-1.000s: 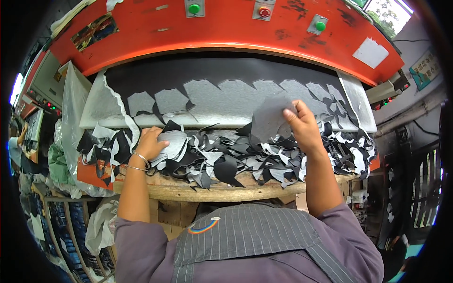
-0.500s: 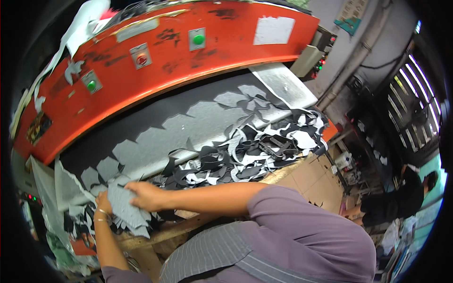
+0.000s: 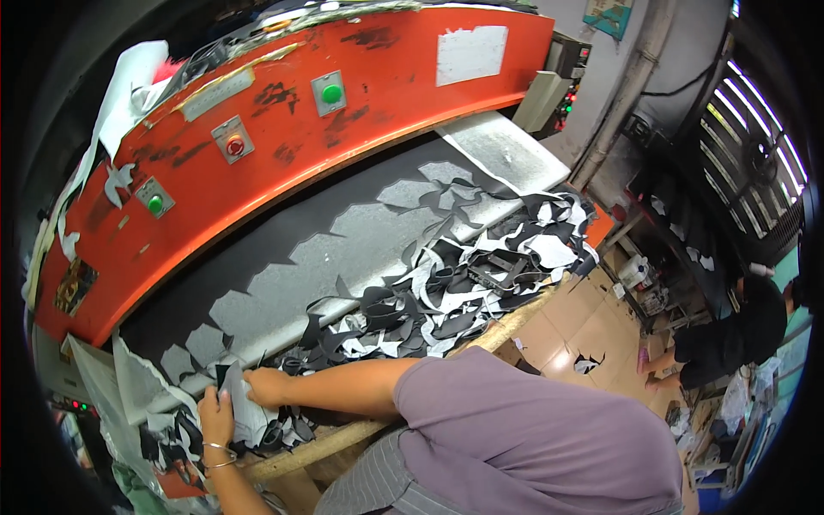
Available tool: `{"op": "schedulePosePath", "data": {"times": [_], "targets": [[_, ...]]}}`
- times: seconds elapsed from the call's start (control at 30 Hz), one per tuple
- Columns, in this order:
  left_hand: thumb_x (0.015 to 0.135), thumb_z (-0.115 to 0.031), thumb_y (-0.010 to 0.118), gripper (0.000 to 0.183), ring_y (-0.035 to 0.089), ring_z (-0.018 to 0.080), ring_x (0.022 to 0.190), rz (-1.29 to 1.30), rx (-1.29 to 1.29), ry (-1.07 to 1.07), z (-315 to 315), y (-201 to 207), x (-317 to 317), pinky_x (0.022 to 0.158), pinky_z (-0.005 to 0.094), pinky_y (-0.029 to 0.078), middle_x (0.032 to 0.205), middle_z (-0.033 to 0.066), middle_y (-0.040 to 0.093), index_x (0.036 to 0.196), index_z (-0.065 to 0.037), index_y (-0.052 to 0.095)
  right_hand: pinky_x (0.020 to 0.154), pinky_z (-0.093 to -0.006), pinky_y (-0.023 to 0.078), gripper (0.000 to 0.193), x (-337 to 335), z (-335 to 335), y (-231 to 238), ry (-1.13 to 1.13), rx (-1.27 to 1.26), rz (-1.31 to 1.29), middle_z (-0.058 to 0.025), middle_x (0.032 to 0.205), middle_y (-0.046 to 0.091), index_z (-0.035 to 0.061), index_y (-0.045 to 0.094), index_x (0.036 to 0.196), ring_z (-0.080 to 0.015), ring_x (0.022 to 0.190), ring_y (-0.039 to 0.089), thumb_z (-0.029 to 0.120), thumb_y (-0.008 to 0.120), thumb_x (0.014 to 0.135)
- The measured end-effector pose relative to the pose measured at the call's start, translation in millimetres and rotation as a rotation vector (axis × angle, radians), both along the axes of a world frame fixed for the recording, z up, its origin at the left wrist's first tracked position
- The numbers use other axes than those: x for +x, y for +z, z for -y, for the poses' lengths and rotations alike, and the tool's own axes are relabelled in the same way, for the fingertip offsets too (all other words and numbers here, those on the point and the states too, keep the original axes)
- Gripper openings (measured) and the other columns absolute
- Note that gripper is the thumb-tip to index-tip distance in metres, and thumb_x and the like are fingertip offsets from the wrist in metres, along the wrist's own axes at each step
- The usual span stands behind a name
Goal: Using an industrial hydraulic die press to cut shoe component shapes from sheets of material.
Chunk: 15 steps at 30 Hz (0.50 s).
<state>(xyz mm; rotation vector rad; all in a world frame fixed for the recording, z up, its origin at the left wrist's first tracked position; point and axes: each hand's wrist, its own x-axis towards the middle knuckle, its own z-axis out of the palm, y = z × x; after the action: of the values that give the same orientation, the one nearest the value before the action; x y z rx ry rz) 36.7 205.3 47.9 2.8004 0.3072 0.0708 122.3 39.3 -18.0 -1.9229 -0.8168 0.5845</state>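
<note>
At the front left edge of the press bed, I hold a small stack of cut fabric pieces [image 3: 248, 421], pale grey on one face and dark on the other. My left hand [image 3: 215, 417], with bangles at the wrist, is closed on the stack's left edge. Closed on its right edge is my right hand [image 3: 269, 388]; its fingertips are partly hidden. Behind them lies a black sheet [image 3: 257, 266] with a jagged cut edge, over a pale grey-white bed surface [image 3: 335, 257]. Below my hands, loose scraps [image 3: 296, 427] lie along the front ledge.
An orange-red machine beam [image 3: 283, 112] with green and red buttons spans the bed's back. Black and white offcuts [image 3: 446, 287] heap along the front right, around a dark metal frame-like piece [image 3: 502, 270]. Another person [image 3: 730, 335] is at the far right, beyond the tiled floor [image 3: 584, 322].
The stack has turned from showing its broad grey face to a more upright, narrower position between my hands. My view has shifted slightly.
</note>
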Motion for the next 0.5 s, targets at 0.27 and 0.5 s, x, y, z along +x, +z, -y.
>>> {"op": "schedulePosePath", "data": {"times": [0.27, 0.5], "targets": [[0.067, -0.010, 0.067, 0.023, 0.061, 0.0235, 0.092, 0.173, 0.373, -0.031, 67.5, -24.7, -46.7, 0.101, 0.0516, 0.029, 0.092, 0.0086, 0.066, 0.090, -0.010, 0.068, 0.081, -0.0410, 0.049, 0.045, 15.0, 55.9, 2.7, 0.152, -0.070, 0.041, -0.0175, 0.100, 0.066, 0.0042, 0.061, 0.109, -0.0325, 0.093, 0.063, 0.040, 0.066, 0.082], [0.078, -0.014, 0.057, 0.021, 0.056, 0.0197, 0.108, 0.569, 0.203, -0.113, 178.3, -10.0, -172.3, 0.107, 0.0459, 0.019, 0.094, -0.0030, 0.069, 0.092, -0.019, 0.071, 0.091, -0.0372, 0.046, 0.032, 154.7, 311.5, 52.9, -0.589, -0.143, 0.635, -0.0166, 0.112, 0.063, 0.0036, 0.062, 0.112, -0.0297, 0.105, 0.059, 0.019, 0.062, 0.084]]}}
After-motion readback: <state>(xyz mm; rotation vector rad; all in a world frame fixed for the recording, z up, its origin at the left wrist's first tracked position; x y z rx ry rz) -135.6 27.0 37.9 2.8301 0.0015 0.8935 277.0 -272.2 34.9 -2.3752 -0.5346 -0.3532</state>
